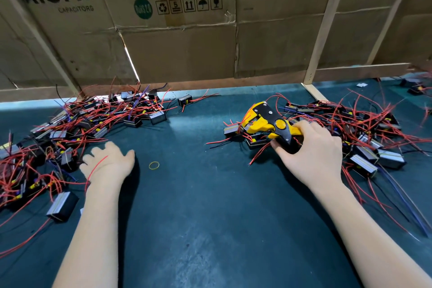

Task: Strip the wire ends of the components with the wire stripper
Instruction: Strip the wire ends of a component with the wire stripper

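While the right hand [313, 149] curls its fingers round the handles of the yellow and black wire stripper [268, 121], right of centre in the frame, the tool's head points up and left, lying against the edge of the right-hand pile of components [364, 133]. That grip looks like a working hold, handles in the palm so one squeeze would do the job. No wire can be seen seated in the tool's mouth, though red leads cross close by, so I cannot tell for sure.

Over at the left of the frame, the left hand [109, 162] is spread, fingers relaxed and reaching toward the left-hand pile [70, 128]. A loose red wire [97, 166] lies across the back of it, not pinched. My read: it is going in to fetch or drop a piece.

Two heaps, one on each side, suggest sorting, one for waiting parts and one for finished, but which is which I cannot tell. Between the hands a small yellow rubber band [154, 165] sits alone on the green mat [198, 194]. Cardboard sheets [177, 37] wall off the upper frame.
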